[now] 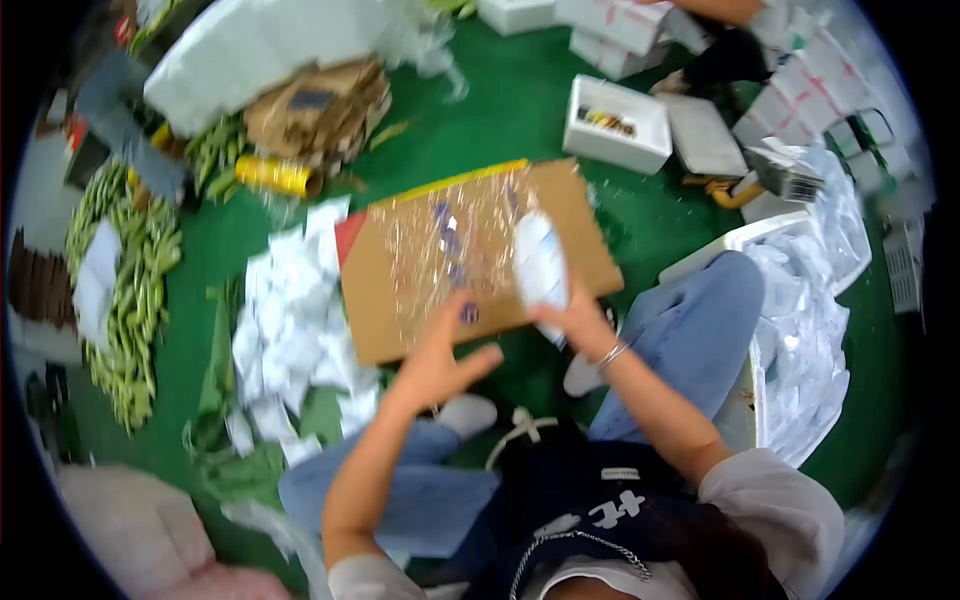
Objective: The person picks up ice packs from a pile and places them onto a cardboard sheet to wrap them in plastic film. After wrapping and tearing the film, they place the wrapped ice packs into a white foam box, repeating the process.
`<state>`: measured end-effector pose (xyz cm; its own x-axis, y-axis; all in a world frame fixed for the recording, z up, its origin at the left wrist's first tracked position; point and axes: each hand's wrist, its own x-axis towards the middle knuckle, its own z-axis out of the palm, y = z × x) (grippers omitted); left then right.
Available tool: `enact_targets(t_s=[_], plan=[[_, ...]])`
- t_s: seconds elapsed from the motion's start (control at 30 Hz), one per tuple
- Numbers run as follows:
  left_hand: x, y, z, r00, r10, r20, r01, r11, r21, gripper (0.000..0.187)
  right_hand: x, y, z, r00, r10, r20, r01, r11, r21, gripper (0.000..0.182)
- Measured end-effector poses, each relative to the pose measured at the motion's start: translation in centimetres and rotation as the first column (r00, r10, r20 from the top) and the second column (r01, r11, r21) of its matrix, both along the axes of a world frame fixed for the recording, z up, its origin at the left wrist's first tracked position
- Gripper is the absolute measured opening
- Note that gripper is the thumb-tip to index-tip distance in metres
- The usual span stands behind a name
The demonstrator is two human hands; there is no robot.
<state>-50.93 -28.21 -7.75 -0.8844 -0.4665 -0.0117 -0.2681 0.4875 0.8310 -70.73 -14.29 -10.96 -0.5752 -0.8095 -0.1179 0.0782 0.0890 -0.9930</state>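
Observation:
My right hand (578, 318) is closed on the lower end of a white wrapped packet (540, 258), which is tilted over the right part of a cardboard sheet (375, 290). Clear tape or film covers the middle of the cardboard. At the cardboard's lower edge, my left hand (442, 358) has its fingers spread and nothing in it. White paper sheets (290, 310) lie in a loose pile left of the cardboard. What is inside the packet cannot be made out.
Green vegetables (135, 290) are heaped at the far left. A yellow tape roll (278, 176) lies beyond the papers. A white foam box (618, 125) stands ahead; another (755, 400) holds clear bags at the right. A co-worker's arm (725, 62) shows at the top right.

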Motion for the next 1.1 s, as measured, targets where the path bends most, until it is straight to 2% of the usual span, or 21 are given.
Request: enact_targets(t_s=[0.07, 0.1, 0.13, 0.2, 0.37, 0.43, 0.47, 0.5, 0.6, 0.63, 0.67, 0.7, 0.77, 0.8, 0.83, 0.9, 0.93, 1.0, 1.03, 1.07, 1.1], plan=[[1.5, -3.2, -4.3, 0.953, 0.279, 0.121, -0.262, 0.955, -0.140, 0.072, -3.4, -0.4, 0.0, 0.981, -0.010, -0.194, 0.009, 1.000, -0.004, 0.096], [2.1, -5.1, -6.1, 0.900, 0.409, 0.153, -0.382, 0.907, -0.175, 0.068, -4.2, -0.7, -0.4, 0.848, -0.058, -0.527, 0.138, 0.984, 0.113, 0.097], [2.4, -6.1, -7.8, 0.893, 0.417, 0.168, -0.390, 0.904, -0.176, 0.068, -4.6, -1.6, 0.0, 0.806, -0.014, -0.591, 0.140, 0.976, 0.168, 0.099], [2.9, -7.2, -9.6, 0.695, 0.575, 0.431, -0.371, 0.801, -0.471, 0.064, -5.2, -4.3, -0.4, 0.765, 0.045, -0.643, 0.130, 0.966, 0.224, 0.101], [1.3, -4.4, -9.6, 0.587, 0.536, 0.607, -0.218, 0.827, -0.519, 0.063, -5.4, -10.2, -3.7, 0.408, 0.271, -0.872, -0.095, 0.962, 0.254, 0.101], [2.0, -4.3, -10.9, 0.549, 0.568, 0.613, -0.232, 0.809, -0.541, 0.055, -5.4, -11.4, -5.5, 0.420, 0.267, -0.867, -0.138, 0.963, 0.230, 0.101], [2.6, -4.7, -11.5, 0.681, 0.522, 0.514, -0.260, 0.828, -0.496, 0.046, -5.4, -11.7, -5.9, 0.409, 0.294, -0.864, -0.172, 0.954, 0.243, 0.100], [3.1, -5.0, -12.1, 0.673, 0.527, 0.519, -0.265, 0.826, -0.497, 0.046, -5.2, -12.0, -6.4, 0.397, 0.321, -0.860, -0.205, 0.944, 0.258, 0.100], [3.7, -6.5, -11.8, 0.773, 0.390, 0.501, -0.269, 0.916, -0.297, 0.037, -4.8, -12.5, -7.5, 0.339, 0.300, -0.891, -0.240, 0.944, 0.226, 0.102], [4.0, -6.9, -10.7, 0.768, 0.432, 0.473, -0.591, 0.763, 0.262, 0.034, -4.7, -12.5, -7.7, 0.338, 0.305, -0.890, -0.245, 0.942, 0.230, 0.102], [3.8, -7.2, -9.2, 0.744, 0.476, 0.469, -0.636, 0.287, 0.717, 0.033, -4.6, -12.3, -7.8, 0.251, 0.326, -0.911, -0.292, 0.923, 0.250, 0.103], [3.4, -7.3, -7.6, 0.745, 0.472, 0.472, -0.637, 0.292, 0.713, 0.033, -4.4, -12.1, -7.9, 0.167, 0.338, -0.926, -0.329, 0.905, 0.270, 0.105], [2.6, -7.7, -5.0, 0.850, 0.521, 0.077, -0.187, 0.162, 0.969, 0.031, -4.0, -11.7, -7.7, 0.179, 0.381, -0.907, -0.362, 0.883, 0.300, 0.107], [1.9, -8.9, -5.4, 0.832, 0.554, 0.013, -0.033, 0.027, 0.999, 0.028, -4.2, -11.7, -7.3, 0.202, 0.448, -0.871, -0.395, 0.851, 0.346, 0.106], [0.3, -9.6, -6.2, 0.834, 0.551, 0.003, -0.024, 0.031, 0.999, 0.028, -4.5, -11.9, -7.0, 0.219, 0.511, -0.831, -0.428, 0.816, 0.389, 0.105], [-4.2, -9.3, -6.1, 0.760, 0.650, 0.001, -0.437, 0.510, 0.741, 0.028, -5.1, -12.8, -6.9, 0.208, 0.476, -0.855, -0.433, 0.828, 0.356, 0.104], [-4.7, -9.4, -6.9, 0.765, 0.644, -0.010, -0.425, 0.518, 0.743, 0.028, -5.5, -13.7, -6.4, 0.272, 0.611, -0.743, -0.487, 0.754, 0.441, 0.104], [-6.1, -10.0, -7.6, 0.950, 0.305, -0.072, -0.272, 0.916, 0.294, 0.041, -7.3, -15.6, -6.4, 0.374, 0.706, -0.602, -0.621, 0.673, 0.403, 0.101], [-6.7, -11.0, -7.7, 0.954, 0.288, -0.082, -0.256, 0.925, 0.281, 0.041, -8.5, -16.7, -6.3, 0.382, 0.690, -0.615, -0.608, 0.689, 0.396, 0.101], [-7.1, -10.9, -5.9, 0.994, 0.103, 0.019, -0.100, 0.987, -0.126, 0.054, -8.9, -17.2, -5.7, 0.454, 0.749, -0.482, -0.670, 0.644, 0.369, 0.098], [-7.3, -10.7, -5.1, 0.984, -0.025, 0.177, 0.109, 0.869, -0.482, 0.069, -9.1, -17.2, -5.6, 0.496, 0.802, -0.333, -0.732, 0.593, 0.335, 0.095]])
